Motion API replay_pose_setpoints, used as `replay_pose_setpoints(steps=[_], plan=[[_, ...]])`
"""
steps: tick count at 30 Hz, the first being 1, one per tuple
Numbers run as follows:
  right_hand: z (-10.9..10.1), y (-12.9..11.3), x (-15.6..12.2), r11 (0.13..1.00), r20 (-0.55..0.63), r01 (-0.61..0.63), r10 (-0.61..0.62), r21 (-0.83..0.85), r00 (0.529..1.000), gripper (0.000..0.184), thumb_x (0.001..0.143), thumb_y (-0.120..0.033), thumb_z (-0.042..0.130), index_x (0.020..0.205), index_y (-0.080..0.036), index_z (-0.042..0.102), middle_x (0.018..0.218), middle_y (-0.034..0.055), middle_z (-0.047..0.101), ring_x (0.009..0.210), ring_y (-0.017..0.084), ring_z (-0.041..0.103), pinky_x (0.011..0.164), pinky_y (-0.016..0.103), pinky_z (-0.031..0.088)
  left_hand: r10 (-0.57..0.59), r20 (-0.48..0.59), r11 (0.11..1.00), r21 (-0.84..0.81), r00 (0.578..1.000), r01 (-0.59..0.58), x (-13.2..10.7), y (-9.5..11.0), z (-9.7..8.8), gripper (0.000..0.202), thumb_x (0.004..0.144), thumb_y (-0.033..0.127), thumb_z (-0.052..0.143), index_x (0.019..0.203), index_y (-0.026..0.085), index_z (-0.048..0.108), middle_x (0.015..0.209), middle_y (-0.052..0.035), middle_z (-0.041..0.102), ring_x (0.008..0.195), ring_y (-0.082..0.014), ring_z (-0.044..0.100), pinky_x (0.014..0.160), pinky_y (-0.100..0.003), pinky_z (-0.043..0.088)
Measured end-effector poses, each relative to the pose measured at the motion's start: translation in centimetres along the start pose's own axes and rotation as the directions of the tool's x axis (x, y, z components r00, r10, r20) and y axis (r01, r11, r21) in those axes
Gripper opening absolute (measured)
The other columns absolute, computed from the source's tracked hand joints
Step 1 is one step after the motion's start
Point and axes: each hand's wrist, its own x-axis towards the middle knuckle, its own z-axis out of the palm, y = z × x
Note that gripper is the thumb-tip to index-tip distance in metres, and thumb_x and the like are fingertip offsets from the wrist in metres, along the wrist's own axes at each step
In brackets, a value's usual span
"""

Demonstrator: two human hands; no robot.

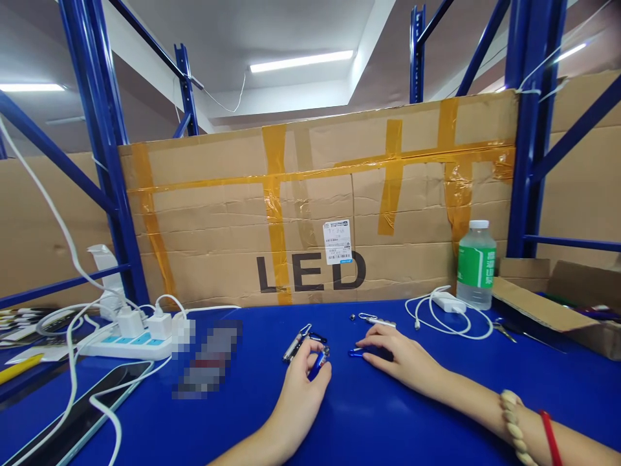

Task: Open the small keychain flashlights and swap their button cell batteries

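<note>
My left hand (303, 382) is closed, thumb and fingers pinching a small blue keychain cylinder (317, 366) with a metal end. Just beyond its fingertips lie silver and black keychain cylinders (293, 347) with carabiner clips, close together on the blue tabletop. To the right, my right hand (395, 355) rests low over the table, its thumb and index finger around a blue carabiner clip (356, 353). Part of what hangs from that clip is hidden by the fingers. Past the knuckles lies a silver keychain cylinder (381, 321) with a clip, beside a tiny dark piece (352, 317).
A white power strip (140, 346) with plugs and cables sits at left, near a phone-like device (97, 408) and a blurred-out item (208, 359). At right are a white charger cable (451, 303), a water bottle (477, 265), scissors (505, 330) and an open cardboard box (582, 304). A large carton (218, 226) stands behind.
</note>
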Motion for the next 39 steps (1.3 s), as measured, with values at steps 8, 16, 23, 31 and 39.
replay_pose_setpoints(steps=[8, 16, 23, 31, 39], plan=[[-0.4, -0.8, 0.1, 0.991, -0.006, -0.135, 0.134, -0.005, 0.991, 0.020, 0.077, -0.038, 0.057, 0.087, -0.023, 0.065, 0.083, 0.0018, 0.064, 0.075, 0.017, 0.058, 0.063, 0.027, 0.040, 0.041, 0.014, 0.999, 0.007, 0.999, -0.041, 0.8, -0.9, -0.2, 0.005, 0.072, 0.018, 0.048, 0.069, 0.015, 0.044, 0.061, 0.0054, 0.040, 0.050, -0.0061, 0.029, 0.049, -0.020, 0.021], [-0.3, -1.1, -0.1, 0.993, 0.019, -0.109, 0.108, 0.041, 0.994, 0.016, 0.078, -0.037, 0.057, 0.082, -0.024, 0.065, 0.077, -0.0004, 0.064, 0.065, 0.014, 0.055, 0.056, 0.023, 0.034, -0.037, 0.002, 0.990, 0.138, 0.999, 0.037, 0.4, 0.5, -0.1, 0.011, 0.075, 0.012, 0.039, 0.075, 0.014, 0.050, 0.050, 0.0067, 0.037, 0.048, -0.0084, 0.032, 0.045, -0.021, 0.020], [-0.4, -1.0, -0.1, 0.995, 0.041, -0.102, 0.101, 0.013, 0.994, 0.017, 0.079, -0.038, 0.056, 0.083, -0.024, 0.065, 0.078, -0.0008, 0.065, 0.066, 0.014, 0.056, 0.056, 0.023, 0.034, -0.118, -0.014, 0.988, 0.098, 0.993, 0.119, 0.5, 0.8, 0.0, 0.010, 0.073, 0.011, 0.040, 0.075, 0.015, 0.049, 0.046, 0.0081, 0.036, 0.043, -0.0071, 0.026, 0.044, -0.020, 0.018], [-0.1, -1.0, -0.1, 0.992, 0.019, -0.122, 0.121, 0.015, 0.992, 0.018, 0.076, -0.040, 0.058, 0.086, -0.027, 0.067, 0.079, -0.0015, 0.065, 0.065, 0.015, 0.055, 0.055, 0.024, 0.033, -0.020, 0.011, 0.997, 0.080, 1.000, 0.019, 0.4, 0.2, 0.0, 0.007, 0.069, 0.016, 0.043, 0.072, 0.015, 0.049, 0.048, 0.0070, 0.036, 0.046, -0.0082, 0.033, 0.045, -0.021, 0.022], [-0.2, -1.3, -0.3, 0.996, 0.000, -0.086, 0.086, 0.031, 0.996, 0.018, 0.076, -0.040, 0.058, 0.081, -0.026, 0.068, 0.081, 0.0000, 0.066, 0.063, 0.015, 0.055, 0.055, 0.024, 0.036, -0.013, -0.006, 0.999, 0.034, 1.000, 0.013, 0.2, 0.3, 0.0, 0.008, 0.069, 0.015, 0.044, 0.077, 0.016, 0.047, 0.050, 0.0073, 0.038, 0.047, -0.0078, 0.035, 0.047, -0.020, 0.022]])
